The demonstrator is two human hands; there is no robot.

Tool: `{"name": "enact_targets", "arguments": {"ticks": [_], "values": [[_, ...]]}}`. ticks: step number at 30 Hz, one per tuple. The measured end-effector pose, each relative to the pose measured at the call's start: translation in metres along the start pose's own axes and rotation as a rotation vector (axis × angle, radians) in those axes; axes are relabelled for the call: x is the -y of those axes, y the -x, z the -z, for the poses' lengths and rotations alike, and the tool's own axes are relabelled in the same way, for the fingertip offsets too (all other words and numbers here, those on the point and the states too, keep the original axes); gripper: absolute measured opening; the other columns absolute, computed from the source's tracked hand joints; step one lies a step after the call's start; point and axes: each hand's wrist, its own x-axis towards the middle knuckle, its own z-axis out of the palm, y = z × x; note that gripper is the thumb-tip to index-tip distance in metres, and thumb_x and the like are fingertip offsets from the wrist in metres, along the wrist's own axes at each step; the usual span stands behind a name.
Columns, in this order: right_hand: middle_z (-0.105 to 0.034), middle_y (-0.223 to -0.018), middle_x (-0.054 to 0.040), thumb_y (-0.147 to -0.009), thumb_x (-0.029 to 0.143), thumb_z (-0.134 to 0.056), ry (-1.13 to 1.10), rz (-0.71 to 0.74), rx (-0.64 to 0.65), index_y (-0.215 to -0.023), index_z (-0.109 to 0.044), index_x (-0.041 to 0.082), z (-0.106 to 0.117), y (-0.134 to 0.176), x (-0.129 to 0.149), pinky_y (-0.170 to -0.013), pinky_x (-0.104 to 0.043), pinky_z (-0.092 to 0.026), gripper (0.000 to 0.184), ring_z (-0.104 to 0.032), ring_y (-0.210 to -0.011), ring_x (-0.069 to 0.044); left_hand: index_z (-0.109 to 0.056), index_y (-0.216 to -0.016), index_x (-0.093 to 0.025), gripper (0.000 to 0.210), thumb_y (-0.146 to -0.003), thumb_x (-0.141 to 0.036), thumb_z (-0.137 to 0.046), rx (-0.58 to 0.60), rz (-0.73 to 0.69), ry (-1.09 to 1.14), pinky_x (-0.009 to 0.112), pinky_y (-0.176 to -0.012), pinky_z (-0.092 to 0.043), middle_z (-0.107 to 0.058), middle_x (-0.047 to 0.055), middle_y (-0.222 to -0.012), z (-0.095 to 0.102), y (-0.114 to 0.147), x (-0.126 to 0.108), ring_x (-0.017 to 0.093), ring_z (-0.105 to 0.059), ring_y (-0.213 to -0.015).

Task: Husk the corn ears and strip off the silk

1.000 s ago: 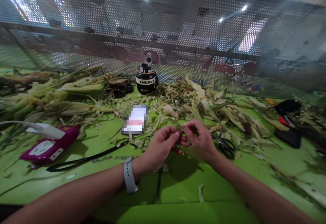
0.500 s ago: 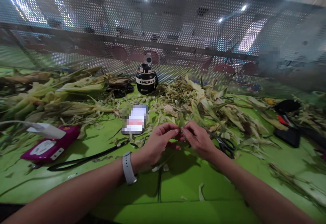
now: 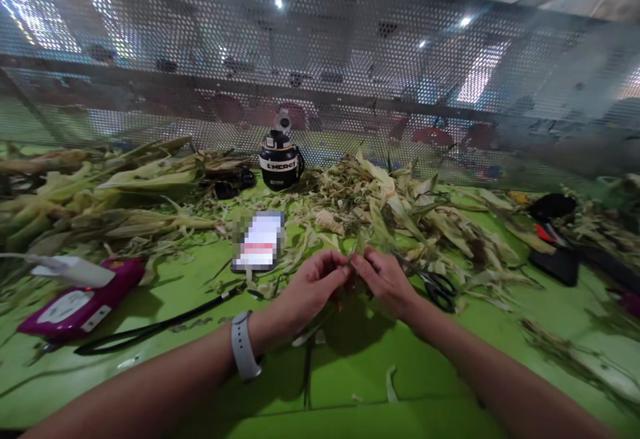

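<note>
My left hand (image 3: 317, 286), with a pale watch band (image 3: 245, 346) at the wrist, is closed in a pinch above the green table (image 3: 360, 366). Facing it, my right hand (image 3: 385, 282) pinches too, and the fingertips of both hands nearly meet. Between them shows a thin green strip of corn husk (image 3: 358, 247), mostly hidden by the fingers. Just right of my right hand lie black-handled scissors (image 3: 439, 290). A heap of torn corn husks (image 3: 390, 192) spreads behind the hands. To the left of my left hand rests a phone (image 3: 259, 242) with a lit, blurred screen.
A black bottle (image 3: 279, 164) with its lid up stands at the back. Long husks (image 3: 130, 182) fill the left rear. At left are a magenta power unit (image 3: 83, 299) with a white plug and a black strap (image 3: 165, 322). A perforated metal panel (image 3: 320, 46) rises behind.
The whole view has shifted slightly left and down. My hands stay together; the fingertips have turned a little, and the green strip shows more plainly between them.
</note>
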Motion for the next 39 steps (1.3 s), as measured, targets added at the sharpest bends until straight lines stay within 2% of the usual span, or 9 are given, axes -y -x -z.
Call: {"name": "enact_targets", "arguments": {"ticks": [5,8,12,17,21,29,33,39], "values": [[-0.046,-0.057,0.0016,-0.096,0.038,-0.032,0.222,0.120,-0.056,-0.067,-0.042,0.021,-0.0027,0.0034,0.0018,-0.051,-0.024,-0.031,0.035,-0.042,-0.050,-0.011,-0.057,-0.076,-0.017,0.016,-0.073,-0.030,-0.066,-0.004,-0.004,-0.025,0.018,-0.049,-0.037,-0.057,-0.003,-0.061,0.0002,-0.0001,0.0002,0.007,-0.049,-0.053],[-0.048,-0.057,0.0007,-0.096,0.035,-0.031,0.283,0.169,-0.100,-0.068,-0.043,0.020,-0.0026,0.0044,0.0028,-0.052,-0.024,-0.032,0.034,-0.043,-0.050,-0.011,-0.057,-0.076,-0.017,0.017,-0.072,-0.030,-0.067,-0.017,0.006,-0.015,0.019,-0.049,-0.038,-0.059,-0.002,-0.063,-0.0002,0.0009,-0.0008,0.008,-0.051,-0.055],[-0.049,-0.057,0.0009,-0.096,0.035,-0.032,0.225,0.136,-0.094,-0.068,-0.044,0.021,0.0008,0.0025,0.0043,-0.051,-0.025,-0.031,0.034,-0.042,-0.049,-0.012,-0.057,-0.075,-0.017,0.017,-0.069,-0.028,-0.069,-0.054,0.060,0.072,0.019,-0.049,-0.039,-0.060,-0.002,-0.063,-0.0009,0.0004,-0.0006,0.009,-0.053,-0.056],[-0.051,-0.064,0.0006,-0.094,0.037,-0.039,0.159,0.094,0.044,-0.073,-0.048,0.020,0.0040,-0.0003,0.0060,-0.055,-0.023,-0.033,0.028,-0.047,-0.058,-0.012,-0.059,-0.078,-0.017,0.020,-0.066,-0.023,-0.074,-0.118,0.078,0.269,0.020,-0.059,-0.043,-0.061,-0.002,-0.069,0.0018,-0.0029,0.0024,0.008,-0.055,-0.061],[-0.051,-0.066,0.0008,-0.094,0.033,-0.038,0.083,0.076,0.096,-0.071,-0.045,0.020,0.0010,-0.0008,0.0054,-0.056,-0.023,-0.034,0.027,-0.046,-0.060,-0.012,-0.059,-0.079,-0.017,0.019,-0.068,-0.022,-0.074,-0.102,0.060,0.292,0.019,-0.057,-0.042,-0.057,-0.003,-0.067,0.0042,-0.0032,0.0042,0.008,-0.052,-0.059],[-0.048,-0.065,0.0014,-0.094,0.030,-0.035,-0.001,0.025,0.086,-0.072,-0.042,0.020,-0.0005,-0.0007,0.0060,-0.056,-0.023,-0.034,0.026,-0.044,-0.058,-0.011,-0.058,-0.083,-0.016,0.024,-0.067,-0.019,-0.076,-0.048,0.043,0.379,0.017,-0.060,-0.044,-0.060,-0.001,-0.073,0.0023,-0.0031,0.0046,0.007,-0.055,-0.065],[-0.047,-0.064,0.0017,-0.093,0.029,-0.035,0.016,-0.010,0.069,-0.073,-0.040,0.021,-0.0006,-0.0004,0.0058,-0.055,-0.024,-0.033,0.023,-0.043,-0.058,-0.012,-0.057,-0.084,-0.017,0.024,-0.069,-0.023,-0.075,-0.033,0.009,0.284,0.019,-0.063,-0.045,-0.062,-0.001,-0.074,0.0030,-0.0026,0.0019,0.008,-0.056,-0.064],[-0.046,-0.062,0.0024,-0.091,0.027,-0.035,0.005,-0.017,0.056,-0.070,-0.040,0.021,0.0003,-0.0010,0.0092,-0.053,-0.024,-0.032,0.022,-0.042,-0.056,-0.012,-0.056,-0.079,-0.017,0.016,-0.075,-0.026,-0.069,-0.015,-0.077,0.070,0.019,-0.055,-0.039,-0.057,-0.004,-0.065,0.0035,-0.0005,-0.0033,0.007,-0.050,-0.057]]}}
